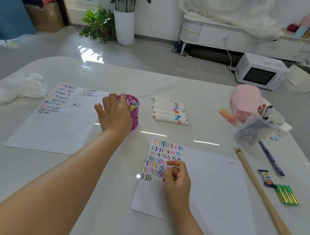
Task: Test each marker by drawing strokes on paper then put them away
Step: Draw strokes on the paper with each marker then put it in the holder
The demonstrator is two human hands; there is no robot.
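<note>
A: Reaching over the cup, is that left hand (114, 113)?

B: Yes, it hangs over the magenta cup (135, 116) with the fingers straight and spread and nothing pinched. Whether the palm touches the rim I cannot tell. A couple of capped markers (134, 105) stand inside, just past the fingertips.

A: And the right hand (177, 176)?

B: It rests on the near sheet of paper (209, 193), fingers loosely curled over the rows of coloured strokes. I see no marker in it.

A: Where are the others?

B: The row of markers (170, 110) lies flat, side by side, beyond the right hand and to the right of the left one, well apart from both.

A: How would they handle?

B: Light, stiff plastic barrels, I'd judge. They look smooth and round, so apt to roll if nudged. I'd pinch the nearest one at mid-barrel from above, leaving its neighbours alone. The caps are probably a snug push fit, so one hand holds the barrel while the other pulls. The cup looks like thin pierced metal, light enough to tip if a hand leans on its rim.
</note>
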